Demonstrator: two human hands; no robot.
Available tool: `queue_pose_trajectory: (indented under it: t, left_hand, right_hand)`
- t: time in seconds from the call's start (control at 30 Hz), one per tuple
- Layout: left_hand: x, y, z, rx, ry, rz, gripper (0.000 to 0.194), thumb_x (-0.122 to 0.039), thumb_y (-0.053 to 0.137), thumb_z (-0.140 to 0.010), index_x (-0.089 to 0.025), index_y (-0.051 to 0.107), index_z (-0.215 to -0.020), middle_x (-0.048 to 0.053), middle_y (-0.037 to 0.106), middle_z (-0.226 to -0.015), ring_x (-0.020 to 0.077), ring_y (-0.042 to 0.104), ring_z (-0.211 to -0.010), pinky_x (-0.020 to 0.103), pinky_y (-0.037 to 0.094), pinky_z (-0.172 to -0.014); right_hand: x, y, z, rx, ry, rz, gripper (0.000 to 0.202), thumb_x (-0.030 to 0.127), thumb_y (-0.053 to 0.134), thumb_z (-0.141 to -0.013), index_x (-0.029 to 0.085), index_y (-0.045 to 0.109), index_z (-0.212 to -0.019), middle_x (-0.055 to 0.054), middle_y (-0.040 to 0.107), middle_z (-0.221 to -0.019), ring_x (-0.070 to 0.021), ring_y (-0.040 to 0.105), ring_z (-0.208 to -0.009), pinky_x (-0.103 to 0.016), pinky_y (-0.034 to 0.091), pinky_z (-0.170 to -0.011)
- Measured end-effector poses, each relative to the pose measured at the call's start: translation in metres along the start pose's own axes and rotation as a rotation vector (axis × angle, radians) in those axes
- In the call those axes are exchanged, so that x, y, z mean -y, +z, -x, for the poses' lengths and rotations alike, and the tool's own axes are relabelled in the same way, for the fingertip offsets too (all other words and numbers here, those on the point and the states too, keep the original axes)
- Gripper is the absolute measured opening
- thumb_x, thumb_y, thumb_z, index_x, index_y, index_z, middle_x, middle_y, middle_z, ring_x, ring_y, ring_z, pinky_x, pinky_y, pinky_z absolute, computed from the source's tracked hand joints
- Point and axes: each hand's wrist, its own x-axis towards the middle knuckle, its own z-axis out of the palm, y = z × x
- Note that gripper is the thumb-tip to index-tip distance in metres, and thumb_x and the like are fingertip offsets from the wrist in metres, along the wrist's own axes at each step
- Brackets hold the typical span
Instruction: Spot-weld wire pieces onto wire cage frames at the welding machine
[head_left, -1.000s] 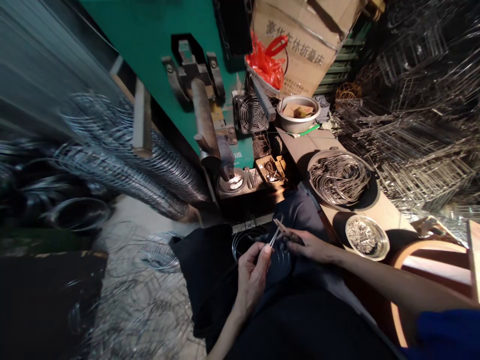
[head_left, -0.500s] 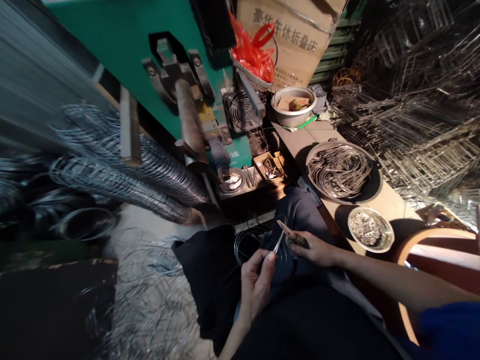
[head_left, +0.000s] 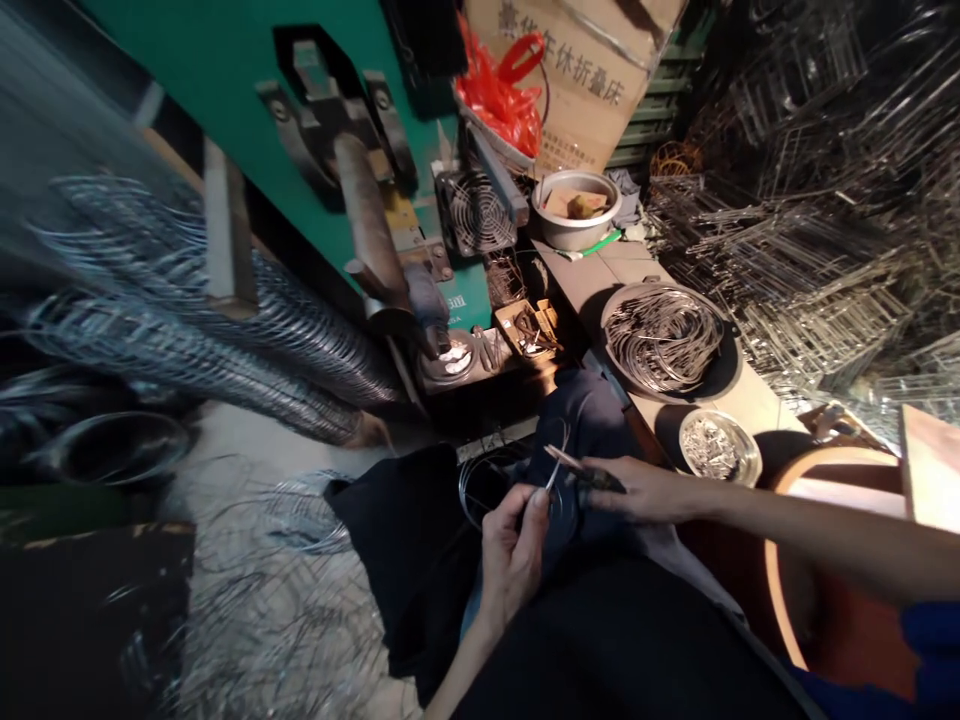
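Note:
My left hand [head_left: 516, 535] is closed, pinching a thin metal wire [head_left: 553, 476] between thumb and fingertips above my lap. Looped strands of wire [head_left: 471, 490] hang near this hand, over the dark cloth on my legs. My right hand [head_left: 626, 488] is wrapped round a pair of pliers [head_left: 574, 463], partly hidden by the fingers. The pliers' tips lie across the wire just above my left fingertips. Whether the jaws are clamped on it I cannot tell.
To the right, a dark pan [head_left: 664, 340] holds curved wires, beside a metal bowl [head_left: 718, 448] of small metal pieces. An orange-rimmed tub [head_left: 780, 540] stands nearer. Ahead is a green machine [head_left: 202, 70]; at left, stacked wire coils [head_left: 300, 320]. Loose wire litters the floor.
The view has shifted slightly, so the surroundings sit further left. The pliers have tilted flatter and now cross the wire closer to my left fingertips. Both hands keep their holds.

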Motion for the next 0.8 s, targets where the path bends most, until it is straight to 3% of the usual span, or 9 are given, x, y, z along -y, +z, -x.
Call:
queue_pose_trajectory:
  t: [0.17,0.37,0.6,0.8]
  left_hand:
    - [-0.002,-0.006,-0.004,-0.025,-0.032,0.042,0.039,-0.051,0.057,-0.091,-0.016,0.055,-0.072,-0.005,0.034,-0.057,0.0085,0.027,-0.053,0.022,0.022,-0.05]
    - [-0.004,-0.005,-0.007,-0.055,-0.068,0.029,0.039,-0.052,0.059,-0.089,-0.016,0.056,-0.074,-0.005,0.035,-0.057,0.0081,0.027,-0.052,0.022,0.023,-0.049]
    - [-0.007,0.003,-0.005,0.004,-0.061,-0.033,0.042,-0.053,0.057,-0.091,-0.017,0.055,-0.071,-0.004,0.038,-0.056,0.0086,0.031,-0.052,0.022,0.025,-0.049]
    - [-0.007,0.013,0.002,0.05,-0.003,-0.162,0.041,-0.053,0.054,-0.092,-0.017,0.058,-0.073,-0.003,0.044,-0.054,0.0097,0.036,-0.049,0.024,0.028,-0.048]
  right_hand:
    - [-0.028,0.035,-0.034,-0.089,-0.188,-0.07,0.043,0.051,0.053,-0.096,0.017,0.059,-0.121,-0.002,0.061,-0.101,-0.015,0.056,-0.09,-0.029,0.046,-0.087]
    - [-0.041,0.046,-0.052,-0.213,-0.227,-0.102,0.048,0.059,0.057,-0.09,0.016,0.062,-0.111,0.001,0.053,-0.081,-0.0142,0.047,-0.076,-0.027,0.046,-0.074]
    - [-0.011,0.026,-0.001,-0.121,-0.05,-0.059,0.035,0.049,0.055,-0.094,0.016,0.06,-0.104,0.0,0.053,-0.08,-0.0136,0.045,-0.071,-0.027,0.041,-0.066]
    - [0.023,0.0,0.032,-0.031,0.076,-0.003,0.039,0.053,0.054,-0.094,0.017,0.066,-0.101,-0.003,0.062,-0.082,-0.015,0.05,-0.071,-0.027,0.042,-0.065]
